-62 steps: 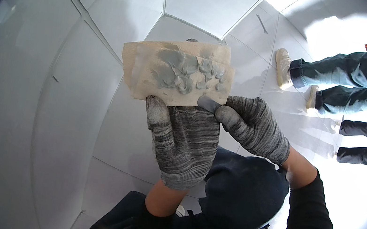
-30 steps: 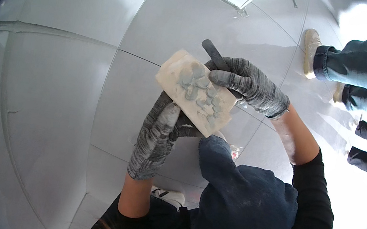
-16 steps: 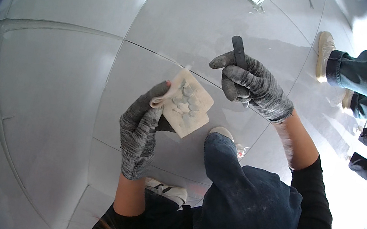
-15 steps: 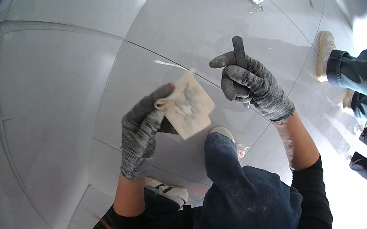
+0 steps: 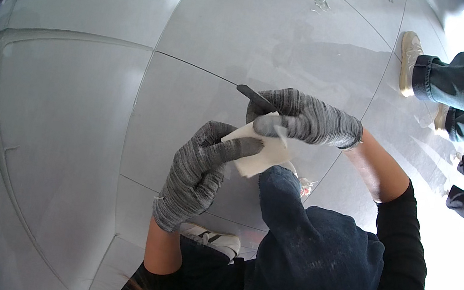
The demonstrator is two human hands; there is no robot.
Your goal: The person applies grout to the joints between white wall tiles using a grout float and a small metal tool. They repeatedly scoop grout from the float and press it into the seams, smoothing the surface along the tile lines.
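Observation:
Grey knit gloves with darker fingertips cover both hands. A folded cream cloth (image 5: 264, 160) is pinched between thumb and fingers of my left hand (image 5: 195, 169), over the floor in front of my knee. My right hand (image 5: 313, 121) meets it from the upper right, with its thumb pressing on the cloth's upper part. A tool with a flat dark handle (image 5: 256, 97) is gripped in that same hand, the handle sticking out to the left. The tool's other end is hidden by the glove and cloth.
Large grey tiles make up the floor (image 5: 190, 103), and a tiled wall (image 5: 62, 119) with pale joints rises at left. Another person's legs in jeans (image 5: 462, 86) and a pale shoe (image 5: 409, 60) are at the upper right. Small scraps (image 5: 306, 186) lie beside my foot.
My right hand has moved down and left onto the cloth, bringing the tool with it. My left hand has shifted slightly right, and the cloth's smudged face no longer shows.

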